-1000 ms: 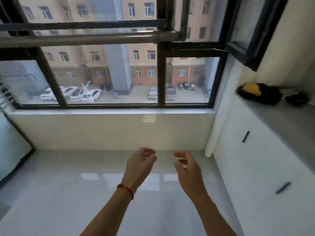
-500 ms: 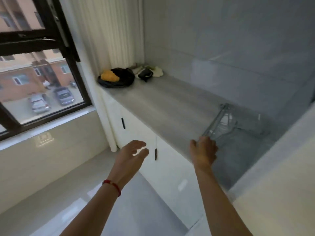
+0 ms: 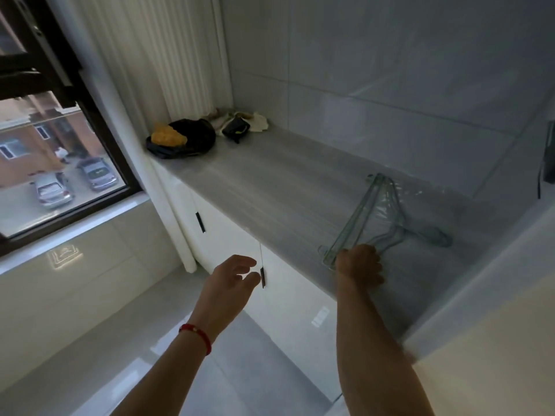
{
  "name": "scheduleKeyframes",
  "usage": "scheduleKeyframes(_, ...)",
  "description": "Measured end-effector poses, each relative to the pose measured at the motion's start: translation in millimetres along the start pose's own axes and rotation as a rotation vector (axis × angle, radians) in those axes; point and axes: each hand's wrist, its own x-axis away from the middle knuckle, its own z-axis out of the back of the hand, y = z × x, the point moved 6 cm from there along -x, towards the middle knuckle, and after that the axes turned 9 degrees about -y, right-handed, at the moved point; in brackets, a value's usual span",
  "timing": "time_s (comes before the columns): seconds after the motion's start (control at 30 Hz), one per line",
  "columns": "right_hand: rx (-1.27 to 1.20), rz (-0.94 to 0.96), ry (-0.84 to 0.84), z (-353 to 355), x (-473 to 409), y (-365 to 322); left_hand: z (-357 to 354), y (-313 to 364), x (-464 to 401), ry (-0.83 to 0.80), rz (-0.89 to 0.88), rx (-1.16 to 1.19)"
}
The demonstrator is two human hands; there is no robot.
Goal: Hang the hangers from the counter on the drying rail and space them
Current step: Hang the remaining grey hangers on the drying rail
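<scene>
With right hand (image 3: 359, 267) at 4 o'clock curled over near end of clear hangers (image 3: 369, 214), stacked flat on counter (image 3: 270, 187), ready to lift as one bunch. Left hand (image 3: 229, 285) loosely spread, empty, beside cabinet handle. Versus half-second back: right hand further onto stack, view closer.

No readable text, labels or nos. anywhere; wall reflection illegible.

Grey counter (image 3: 270, 187), clear hangers (image 3: 372, 217), dark bag (image 3: 192, 139)

Clear greenish hangers (image 3: 369, 217), grey streaked counter (image 3: 270, 187)
</scene>
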Motion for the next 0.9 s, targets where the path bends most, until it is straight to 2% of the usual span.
scheduleKeyframes(0.13,-0.033,0.093,0.124,4.0,9.3,-12.0,1.7,-4.9,3.2,-0.005,-0.003,0.037)
scheduleKeyframes(0.3,-0.270,0.483,0.032,-3.7,36.5,-38.9,6.4,-2.1,6.0,0.014,-0.017,0.028)
scheduleKeyframes(0.43,-0.320,0.727,-0.196,-18.2,88.6,-65.7,12.0,0.1,10.9,0.034,-0.016,0.079)
scheduleKeyframes(0.53,-0.327,0.842,-0.325,-34.4,137.9,-76.7,17.4,-0.9,18.7,0.036,0.021,0.161)
scheduleKeyframes(0.67,-0.349,0.951,-0.683,-71.3,218.1,-86.6,28.9,-24.3,37.2,0.039,0.132,0.501)
scheduleKeyframes(0.73,-0.380,0.987,-0.828,-89.0,258.1,-89.0,44.5,-40.0,50.7,0.132,0.159,0.618)
scheduleKeyframes(0.9,-0.351,1.097,-1.058,-119.0,364.6,-95.6,98.5,-83.8,112.9,0.410,0.213,0.739)
